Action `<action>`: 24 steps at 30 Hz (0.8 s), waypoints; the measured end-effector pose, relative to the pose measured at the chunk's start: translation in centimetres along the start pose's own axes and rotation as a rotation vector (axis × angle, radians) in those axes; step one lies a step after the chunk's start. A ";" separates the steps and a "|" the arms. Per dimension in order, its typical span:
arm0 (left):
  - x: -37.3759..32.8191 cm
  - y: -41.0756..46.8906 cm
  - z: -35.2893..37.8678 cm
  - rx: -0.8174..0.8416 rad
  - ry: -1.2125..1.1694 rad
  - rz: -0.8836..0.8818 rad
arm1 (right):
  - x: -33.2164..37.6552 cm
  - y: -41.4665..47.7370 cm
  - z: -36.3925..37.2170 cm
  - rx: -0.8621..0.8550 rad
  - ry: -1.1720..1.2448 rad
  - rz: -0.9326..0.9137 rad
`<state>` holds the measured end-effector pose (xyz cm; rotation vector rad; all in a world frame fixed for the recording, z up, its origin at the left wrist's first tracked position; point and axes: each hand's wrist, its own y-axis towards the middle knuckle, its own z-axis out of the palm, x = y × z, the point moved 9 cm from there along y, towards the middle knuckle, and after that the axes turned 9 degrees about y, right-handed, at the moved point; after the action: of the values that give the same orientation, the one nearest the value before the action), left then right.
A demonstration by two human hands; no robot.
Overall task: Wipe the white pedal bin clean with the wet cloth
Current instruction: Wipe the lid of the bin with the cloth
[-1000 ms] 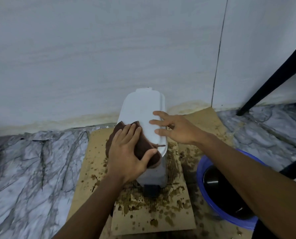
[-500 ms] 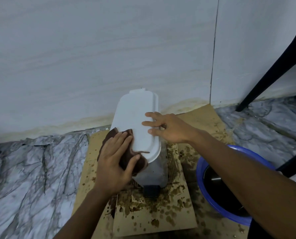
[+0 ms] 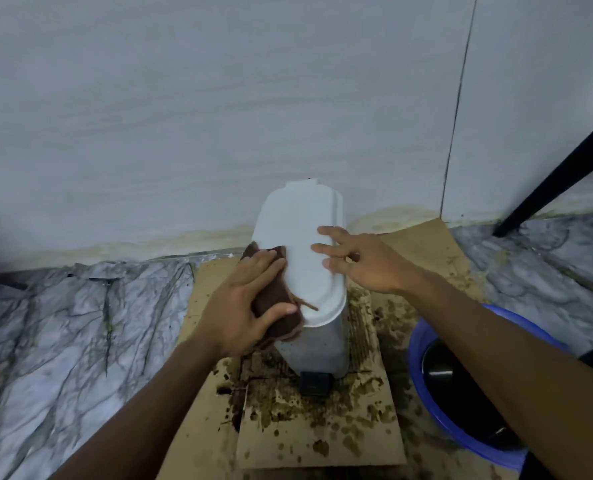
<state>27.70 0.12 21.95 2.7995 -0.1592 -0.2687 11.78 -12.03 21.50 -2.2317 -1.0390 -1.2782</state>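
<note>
The white pedal bin (image 3: 317, 348) stands upright on a sheet of brown cardboard (image 3: 322, 441), close to the foot of a pale wall (image 3: 219, 98) at twelve o'clock. Its lid (image 3: 302, 223) is down and its black pedal (image 3: 315, 383) faces six. The left hand (image 3: 239, 303) holds the wet cloth (image 3: 277, 299), a dark brown one, against the lid's edge at about nine o'clock. Its fingers lie flat on top of the cloth and its thumb is hooked round the near end, so the cloth is clamped between thumb and palm. A loose thread trails from the cloth onto the lid. The right hand (image 3: 367, 265) rests on the lid at three o'clock, its fingers spread apart and holding nothing.

The cardboard is blotched with dark wet stains, thickest around the pedal. It lies on a grey-veined marble floor (image 3: 63, 323), which reaches out toward nine o'clock and also toward two. The wall is stained yellowish along its bottom edge (a thin vertical seam runs up it at one o'clock). A blue basin (image 3: 419, 386) sits at four o'clock with something dark inside it. A black slanted leg (image 3: 558, 174) meets the floor at two o'clock
</note>
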 end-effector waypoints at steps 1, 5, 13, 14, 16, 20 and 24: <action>1.2 -0.3 -0.1 0.025 -0.052 -0.047 | -0.1 0.1 0.1 0.002 0.006 -0.001; -0.1 0.1 0.3 0.014 0.011 -0.069 | -0.3 0.2 0.3 -0.014 0.014 0.000; -6.2 1.4 0.9 -0.096 0.184 0.140 | -0.4 -0.2 0.0 -0.053 0.042 -0.011; -5.4 0.7 0.7 -0.095 0.168 0.166 | -0.3 -0.2 0.0 -0.050 0.055 -0.014; -3.3 -0.6 0.2 -0.104 0.134 0.176 | -0.2 -0.3 0.1 -0.038 0.093 -0.006; -1.7 -1.3 -0.3 -0.170 0.145 0.088 | -0.2 0.0 0.4 -0.036 0.119 -0.002; -6.4 0.1 0.9 -0.214 0.176 0.042 | -0.2 0.0 -0.2 -0.036 0.107 0.009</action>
<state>21.30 0.65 22.19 2.5881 -0.1393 -0.0259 11.58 -12.21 21.47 -2.1655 -0.9727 -1.4059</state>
